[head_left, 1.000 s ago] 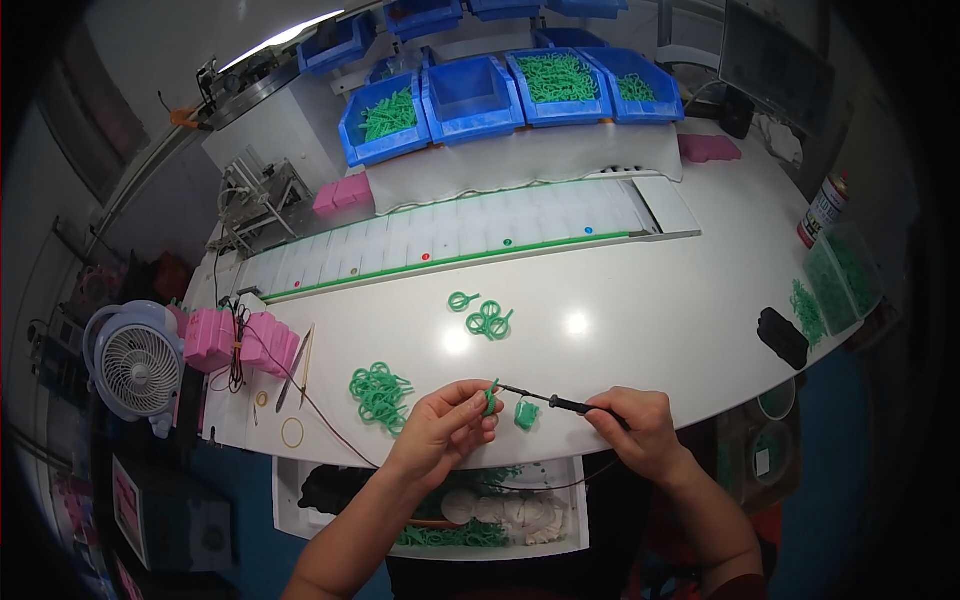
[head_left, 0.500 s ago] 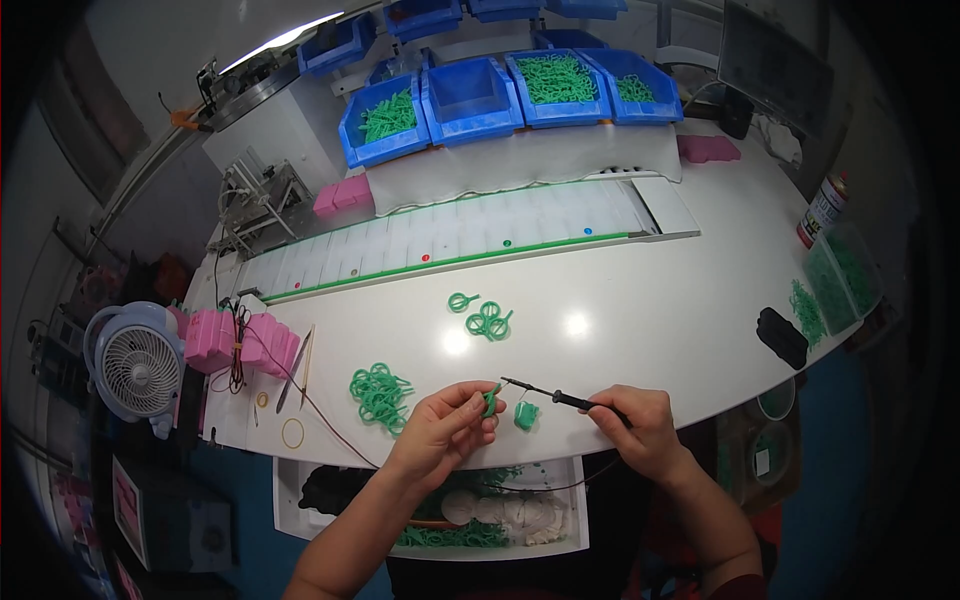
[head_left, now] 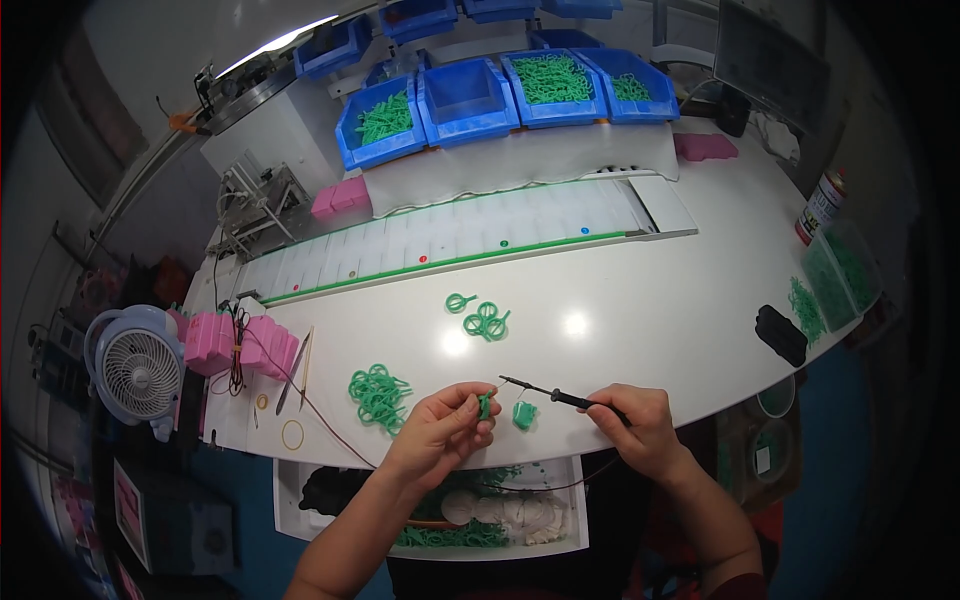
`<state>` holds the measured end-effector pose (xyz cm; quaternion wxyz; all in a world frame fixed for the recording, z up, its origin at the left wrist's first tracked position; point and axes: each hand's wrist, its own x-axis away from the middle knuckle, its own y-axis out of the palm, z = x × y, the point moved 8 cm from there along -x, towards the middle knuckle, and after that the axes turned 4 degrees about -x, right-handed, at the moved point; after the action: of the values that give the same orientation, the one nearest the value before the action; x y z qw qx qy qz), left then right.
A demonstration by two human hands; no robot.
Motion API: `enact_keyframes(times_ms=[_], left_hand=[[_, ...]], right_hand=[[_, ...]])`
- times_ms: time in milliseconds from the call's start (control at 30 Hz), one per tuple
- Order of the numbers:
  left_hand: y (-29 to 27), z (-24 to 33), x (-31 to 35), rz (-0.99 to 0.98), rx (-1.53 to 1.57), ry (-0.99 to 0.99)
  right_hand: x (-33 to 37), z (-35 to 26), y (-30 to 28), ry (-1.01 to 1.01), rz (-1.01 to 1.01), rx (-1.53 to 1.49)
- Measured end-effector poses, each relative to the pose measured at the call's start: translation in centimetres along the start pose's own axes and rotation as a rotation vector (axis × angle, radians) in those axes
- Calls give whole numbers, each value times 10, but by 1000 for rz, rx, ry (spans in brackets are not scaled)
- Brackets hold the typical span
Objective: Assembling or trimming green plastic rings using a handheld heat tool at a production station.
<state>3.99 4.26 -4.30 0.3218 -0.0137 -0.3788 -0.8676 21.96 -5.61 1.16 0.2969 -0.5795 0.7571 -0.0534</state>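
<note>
My left hand (head_left: 440, 430) pinches a small green plastic part (head_left: 484, 405) just above the white table's front edge. My right hand (head_left: 635, 425) grips a thin black pen-like tool (head_left: 548, 393) with a cord, its metal tip pointing left and almost touching the held part. A second small green part (head_left: 524, 415) lies on the table between my hands. A pile of green ring parts (head_left: 378, 393) sits left of my left hand. A few more green rings (head_left: 480, 317) lie farther back in the middle of the table (head_left: 660, 320).
Blue bins (head_left: 470, 95) with green parts line the back behind a white conveyor strip (head_left: 450, 250). Pink blocks (head_left: 235, 345) and a small fan (head_left: 135, 365) stand at left. A black object (head_left: 780, 335), a clear tub of green parts (head_left: 840, 275) and a spray can (head_left: 820, 205) are at right. A white tray (head_left: 430, 510) sits under the table edge.
My right hand and the tool have shifted slightly right and down; the tool tip has drawn a little away from the part in my left hand.
</note>
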Motion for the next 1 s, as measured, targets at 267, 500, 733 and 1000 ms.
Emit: enact_keyframes(times_ms=[267,500,733,1000], left_hand=[[-1,0,1,-6,6,-3],[-2,-3,1,59,-105,-45],[1,0,1,-14,-201,-84],[-2,-3,-2,-34,-124,-139]], right_hand=[[-1,0,1,7,-2,-10],[-10,-2,5,146,-24,-139],[-38,-6,37,235,-103,-296],[-42,-2,52,193,-143,-312]])
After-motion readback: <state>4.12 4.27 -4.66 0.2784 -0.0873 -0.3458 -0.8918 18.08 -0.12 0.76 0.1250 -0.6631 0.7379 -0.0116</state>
